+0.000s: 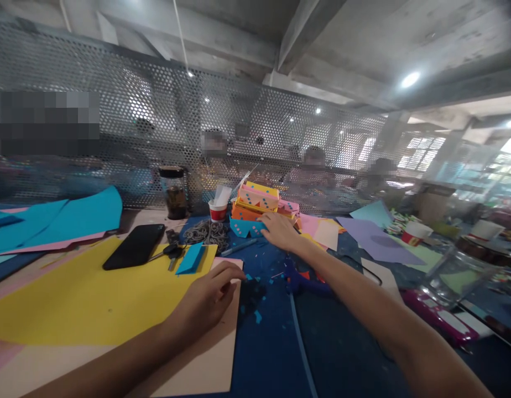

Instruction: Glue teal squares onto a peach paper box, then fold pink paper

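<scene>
Boxes (255, 199) of folded coloured paper sit stacked near the far edge of the worktop (261, 359), probably light, crisp and easily crushed; a gentle hold on their folded sides should suit. The right hand (279, 229) reaches onto the stack's near right side; whether its fingers pinch cannot be told. The left hand (214, 290) curls loosely, seemingly empty, over pale card (197, 365).

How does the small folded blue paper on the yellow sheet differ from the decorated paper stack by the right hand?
The folded blue paper is plain; the decorated paper stack carries small coloured squares.
The folded blue paper is a single small piece, while the stack is bigger and multicoloured.
The left hand is apart from the folded blue paper; the right hand reaches the stack, though contact is hard to confirm.
Both include blue.
</scene>
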Tool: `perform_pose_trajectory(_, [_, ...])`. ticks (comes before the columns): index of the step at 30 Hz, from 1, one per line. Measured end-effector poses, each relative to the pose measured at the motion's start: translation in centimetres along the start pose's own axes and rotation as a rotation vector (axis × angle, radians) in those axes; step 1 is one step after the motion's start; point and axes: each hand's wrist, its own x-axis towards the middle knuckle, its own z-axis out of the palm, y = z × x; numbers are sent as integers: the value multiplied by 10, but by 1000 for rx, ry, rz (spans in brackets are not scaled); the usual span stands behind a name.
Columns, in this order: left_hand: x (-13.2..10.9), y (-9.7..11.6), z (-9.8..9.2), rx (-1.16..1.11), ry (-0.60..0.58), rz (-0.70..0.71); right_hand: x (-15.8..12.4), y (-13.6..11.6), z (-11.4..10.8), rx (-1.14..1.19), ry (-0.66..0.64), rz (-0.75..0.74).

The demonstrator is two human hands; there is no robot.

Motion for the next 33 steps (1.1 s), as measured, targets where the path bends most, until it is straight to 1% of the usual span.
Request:
perform_pose_trajectory(6, [-2,-2,1,-20,-8,3,7,-1,-2,16,14,27])
perform_pose_trajectory(10, [-2,-2,1,-35,-21,-15,3,-4,-4,28,8,17])
perform_pose_trajectory(13, [-1,-1,1,-52,-30,-5,0,-7,-8,32,-1,10])
perform_pose_trajectory(16, [-1,-1,1,-62,-24,-4,1,-8,-7,38,-24,0])
perform_pose_trajectory(21, [-2,-4,3,-44,-21,-6,3,-10,0,51,-85,-10])
perform_pose_trajectory(25, [-1,-1,2,-36,-16,8,0,-12,1,53,-123,-10])
perform_pose_trajectory(33, [-2,0,1,-48,-26,-6,5,-16,-2,28,-121,86])
